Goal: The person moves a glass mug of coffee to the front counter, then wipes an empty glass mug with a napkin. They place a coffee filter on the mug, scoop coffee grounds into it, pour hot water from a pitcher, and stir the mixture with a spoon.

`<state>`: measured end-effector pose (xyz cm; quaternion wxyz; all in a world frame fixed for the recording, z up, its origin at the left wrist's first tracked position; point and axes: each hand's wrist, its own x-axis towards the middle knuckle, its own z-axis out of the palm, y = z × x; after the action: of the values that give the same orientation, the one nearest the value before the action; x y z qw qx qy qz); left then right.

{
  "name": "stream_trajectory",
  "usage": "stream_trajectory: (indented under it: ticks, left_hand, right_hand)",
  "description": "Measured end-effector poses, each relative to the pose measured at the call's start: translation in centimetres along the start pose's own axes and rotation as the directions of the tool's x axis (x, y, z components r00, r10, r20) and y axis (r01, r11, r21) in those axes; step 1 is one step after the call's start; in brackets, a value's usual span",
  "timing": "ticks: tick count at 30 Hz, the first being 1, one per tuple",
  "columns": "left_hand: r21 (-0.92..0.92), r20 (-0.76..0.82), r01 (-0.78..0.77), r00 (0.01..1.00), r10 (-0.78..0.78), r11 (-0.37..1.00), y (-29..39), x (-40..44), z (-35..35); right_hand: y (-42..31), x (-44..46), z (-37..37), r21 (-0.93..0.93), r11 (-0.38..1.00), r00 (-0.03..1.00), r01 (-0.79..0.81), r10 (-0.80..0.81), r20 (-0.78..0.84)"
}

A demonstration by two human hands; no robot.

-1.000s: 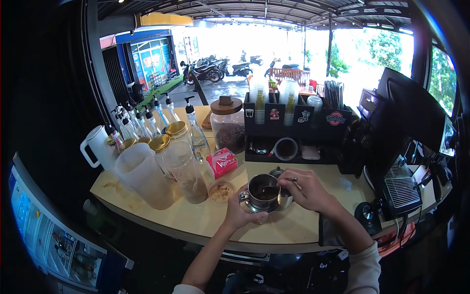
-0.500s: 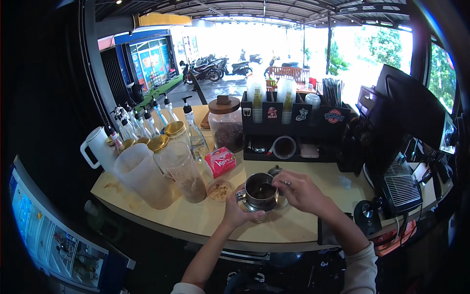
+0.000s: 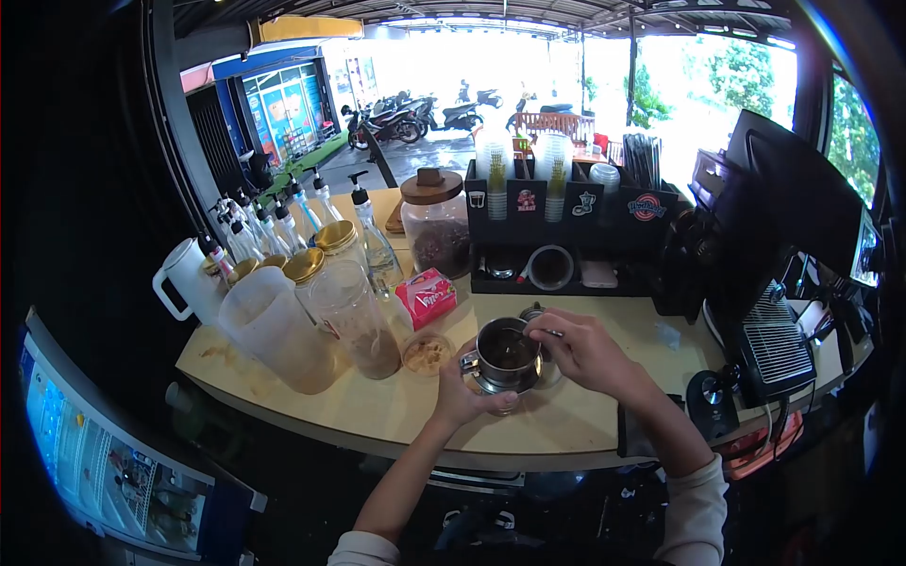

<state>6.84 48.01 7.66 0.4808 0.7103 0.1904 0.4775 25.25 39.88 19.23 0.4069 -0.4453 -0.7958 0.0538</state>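
Since the earlier frame, your right hand [image 3: 596, 353] has shifted slightly toward the cup's far side, its fingertips pinched closed on a thin utensil [image 3: 555, 333] dipping inside. Your left hand [image 3: 461, 398] is partly curled, fingers at the handle and thumb along the base of the metal cup [image 3: 510, 374], steadying it above the desk [image 3: 566, 429]. Dark contents are already in; work inside seems partway, and how much is left you can't tell. Shiny and upright, the cup stands just beside the tub [image 3: 427, 353], with the pink pack [image 3: 427, 298] beyond.
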Motion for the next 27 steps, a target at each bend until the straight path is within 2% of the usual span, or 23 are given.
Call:
stream_trajectory:
  ticks: [3, 5, 6, 9, 11, 15, 17, 20, 24, 27]
  left_hand:
    - [-0.032, -0.008, -0.015, 1.0, 0.014, 0.999, -0.3, 0.2, 0.0]
    - [-0.001, 0.004, -0.016, 1.0, 0.016, 1.0, -0.4, 0.2, -0.1]
    - [-0.005, 0.009, -0.014, 1.0, 0.014, 1.0, -0.2, 0.2, -0.1]
    - [-0.044, 0.024, 0.005, 1.0, -0.004, 0.999, 0.1, 0.3, -0.1]
    - [-0.028, 0.01, -0.031, 0.999, 0.031, 0.999, -0.3, 0.3, -0.1]
    - [-0.069, 0.019, -0.017, 1.0, 0.018, 0.997, -0.4, 0.4, -0.1]
    - [-0.051, 0.023, -0.017, 1.0, 0.018, 0.999, -0.2, 0.4, -0.1]
    - [-0.069, 0.032, -0.023, 0.999, 0.025, 0.997, -0.5, 0.5, -0.2]
    - [-0.066, 0.019, -0.016, 1.0, 0.017, 0.998, -0.3, 0.4, -0.2]
    - [0.006, 0.043, -0.014, 0.999, 0.014, 1.0, 0.2, 0.5, -0.5]
  right_hand:
    - [-0.1, -0.1, 0.0, 0.063, 0.997, 0.999, 0.053, -0.052, -0.013]
    - [-0.8, -0.1, -0.2, -0.068, 0.997, 0.999, 0.041, -0.042, -0.013]
    - [-0.7, -0.1, 0.0, -0.071, 0.997, 0.999, 0.034, -0.035, -0.014]
    - [-0.9, -0.1, 0.3, -0.001, 1.0, 0.999, -0.019, 0.019, -0.044]
    - [-1.7, -0.1, 0.1, -0.069, 0.996, 0.998, 0.053, -0.055, -0.028]
    - [-1.4, 0.2, 0.7, -0.095, 0.995, 0.998, -0.027, 0.021, -0.056]
    - [-2.0, 0.1, 0.7, -0.158, 0.987, 1.0, 0.008, -0.007, 0.004]
    - [-2.0, 0.7, 1.5, -0.24, 0.969, 0.998, 0.054, -0.062, -0.025]
    - [-2.3, 0.6, 1.9, -0.263, 0.96, 0.995, 0.098, -0.101, 0.001]
    - [-2.5, 0.6, 2.1, -0.291, 0.953, 0.995, 0.087, -0.094, -0.011]
